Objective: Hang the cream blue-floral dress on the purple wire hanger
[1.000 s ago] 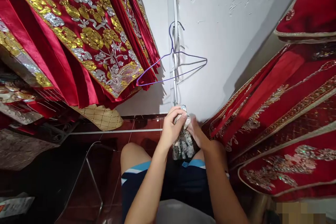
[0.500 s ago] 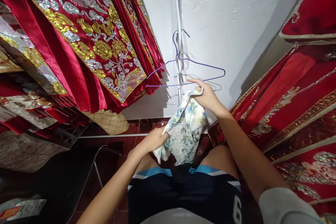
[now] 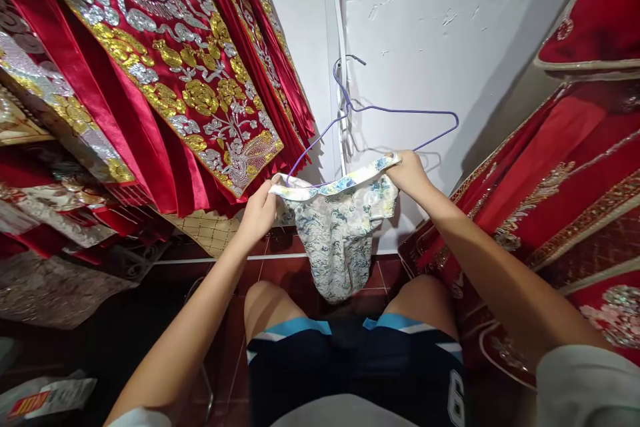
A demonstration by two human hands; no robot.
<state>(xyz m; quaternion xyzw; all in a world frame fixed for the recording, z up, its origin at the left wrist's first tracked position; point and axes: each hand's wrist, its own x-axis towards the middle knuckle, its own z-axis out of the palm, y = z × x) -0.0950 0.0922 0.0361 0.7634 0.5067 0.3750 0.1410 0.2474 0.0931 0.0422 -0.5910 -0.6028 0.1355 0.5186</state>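
A white garment with a blue, green and yellow floral pattern (image 3: 340, 233) hangs stretched between both hands. My left hand (image 3: 260, 210) is closed on the left end of its upper band. My right hand (image 3: 407, 172) grips the right end of that band, close to the hanger's lower bar. The purple wire hanger (image 3: 400, 110) hangs by its hook from a white vertical strip on the wall. Its lower left corner reaches inside the band opening, and part of the lower bar is hidden by the cloth.
Red garments with gold and silver sequins (image 3: 200, 97) hang at the left, and more red embroidered clothes (image 3: 545, 180) at the right. Behind the hanger is a white wall (image 3: 425, 33). A plastic package (image 3: 47, 400) lies at the lower left, above a dark red tiled floor (image 3: 290, 269).
The garment has been raised and spread open. My left hand has moved up and left, my right hand slightly right. The hanger has tilted, its left corner now inside the band.
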